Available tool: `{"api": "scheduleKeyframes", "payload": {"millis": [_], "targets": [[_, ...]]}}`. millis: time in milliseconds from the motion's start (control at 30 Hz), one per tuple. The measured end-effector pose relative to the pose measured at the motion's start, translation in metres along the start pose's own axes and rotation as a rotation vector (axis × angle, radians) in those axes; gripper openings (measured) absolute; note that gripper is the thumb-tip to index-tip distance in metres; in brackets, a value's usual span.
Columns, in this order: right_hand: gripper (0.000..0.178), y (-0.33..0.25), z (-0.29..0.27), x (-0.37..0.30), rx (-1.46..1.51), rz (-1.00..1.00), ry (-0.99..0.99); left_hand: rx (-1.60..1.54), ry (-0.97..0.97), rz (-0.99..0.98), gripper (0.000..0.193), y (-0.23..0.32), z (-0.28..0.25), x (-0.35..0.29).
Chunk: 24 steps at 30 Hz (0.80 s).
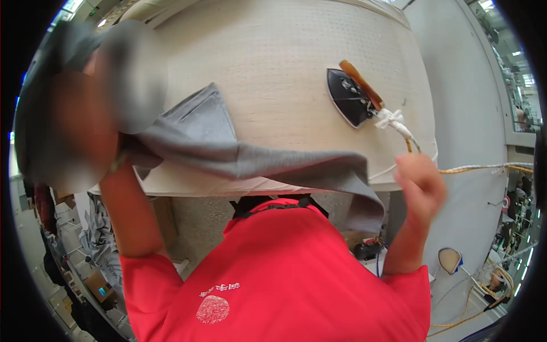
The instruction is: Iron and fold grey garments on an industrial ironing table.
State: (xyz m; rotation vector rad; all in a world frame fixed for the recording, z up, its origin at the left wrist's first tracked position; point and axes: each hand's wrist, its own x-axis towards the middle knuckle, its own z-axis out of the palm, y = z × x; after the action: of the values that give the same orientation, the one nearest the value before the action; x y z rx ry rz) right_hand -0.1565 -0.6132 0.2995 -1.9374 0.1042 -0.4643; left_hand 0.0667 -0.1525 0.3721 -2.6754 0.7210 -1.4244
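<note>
On the far left my left hand (85,108) is smeared by motion, with a grey garment (199,128) lifted and bunched around it. Its fingers are hidden in the blurred cloth. From there the garment trails across the near part of the padded ironing table (273,68). One long grey strip hangs over the front edge by my body. My right hand (421,185) is raised at the table's near right corner, fingers curled, with nothing visible in them. A gap separates it from the hanging cloth.
An iron (348,98) with a dark soleplate and wooden handle rests on the table's right side. Its cloth-wrapped cord (404,128) runs off to the right. A grey panel (473,114) stands along that side. Grey cloth (102,239) hangs below left.
</note>
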Motion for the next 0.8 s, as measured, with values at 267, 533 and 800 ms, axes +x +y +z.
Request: {"api": "scheduleKeyframes", "payload": {"millis": [267,533,800], "targets": [[0.052,-0.212,-0.010,0.001,-0.187,0.598,-0.471,-0.649,-0.630,-0.498,0.030,0.134,0.186,-0.188],[0.041,-0.128,0.046,-0.001,1.132,-0.372,-0.168,-0.286,-0.622,-0.402,0.033,0.095,0.124,-0.252],[0.038,-0.127,0.076,0.014,1.404,-0.459,-0.310,-0.217,-0.786,-0.361,0.022,0.118,0.096,-0.261]]}}
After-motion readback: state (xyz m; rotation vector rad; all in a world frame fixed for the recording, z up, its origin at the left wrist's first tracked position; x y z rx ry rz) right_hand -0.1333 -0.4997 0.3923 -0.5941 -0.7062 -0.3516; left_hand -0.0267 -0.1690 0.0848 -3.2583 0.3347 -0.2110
